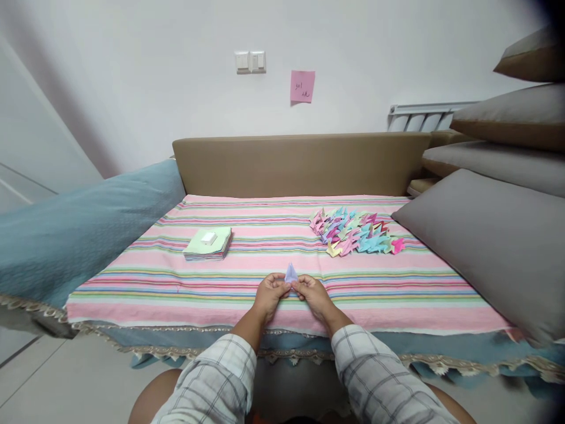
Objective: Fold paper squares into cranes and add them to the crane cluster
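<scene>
A small pale lavender piece of folded origami paper (291,273) points upward between my two hands, over the front part of the striped cloth. My left hand (271,292) pinches its lower left side with thumb and fingers. On the other side, my right hand (313,294) grips the lower right edge the same way. The thumbs nearly meet at the paper's base and cover part of it. Beyond my right hand lies a group of folded paper cranes (355,232) in pink, blue, green, yellow and purple.
A stack of square paper sheets (220,242) with a small white box-like object (209,238) on top lies at left. Grey cushions (494,247) pile up on the right. The striped cloth (145,282) covers the seat, with a brown backrest (291,168) behind and a blue-covered armrest (101,218) at left.
</scene>
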Tool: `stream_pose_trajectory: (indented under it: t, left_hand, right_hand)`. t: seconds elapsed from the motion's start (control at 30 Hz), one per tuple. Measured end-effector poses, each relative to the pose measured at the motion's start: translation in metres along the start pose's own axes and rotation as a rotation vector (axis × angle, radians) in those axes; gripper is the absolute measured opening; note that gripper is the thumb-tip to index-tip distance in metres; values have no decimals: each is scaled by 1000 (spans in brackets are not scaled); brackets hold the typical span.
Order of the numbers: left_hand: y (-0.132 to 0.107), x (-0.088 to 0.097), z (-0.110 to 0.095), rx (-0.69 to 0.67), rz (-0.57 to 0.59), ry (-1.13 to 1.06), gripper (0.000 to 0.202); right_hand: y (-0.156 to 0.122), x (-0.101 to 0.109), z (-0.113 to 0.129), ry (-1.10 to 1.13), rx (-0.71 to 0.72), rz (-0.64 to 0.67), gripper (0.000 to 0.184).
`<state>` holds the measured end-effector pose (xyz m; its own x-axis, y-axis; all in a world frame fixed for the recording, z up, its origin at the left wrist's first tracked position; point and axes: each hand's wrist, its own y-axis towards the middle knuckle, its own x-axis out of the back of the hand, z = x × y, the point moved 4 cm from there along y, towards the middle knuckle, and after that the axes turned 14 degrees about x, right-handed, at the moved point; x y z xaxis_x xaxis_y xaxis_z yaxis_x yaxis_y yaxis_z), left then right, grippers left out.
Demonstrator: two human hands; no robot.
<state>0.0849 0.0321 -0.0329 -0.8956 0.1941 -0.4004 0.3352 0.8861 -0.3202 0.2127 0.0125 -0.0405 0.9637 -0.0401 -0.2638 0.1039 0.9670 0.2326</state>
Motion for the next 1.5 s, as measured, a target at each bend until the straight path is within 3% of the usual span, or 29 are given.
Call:
stream_pose_trajectory:
  t: [0.5,0.77,1.5]
  left_hand:
    - [-1,2,-1,85,19,-16,46]
    - [3,5,0,90,-26,-74,37]
    - [0,3,2,27,-48,-39,41]
  right_hand:
    - [0,2,-4,-28,-6,-37,39]
    - [-3,5,0,152,-4,-89,41]
    - [-4,6,-7,-7,70,-67,19]
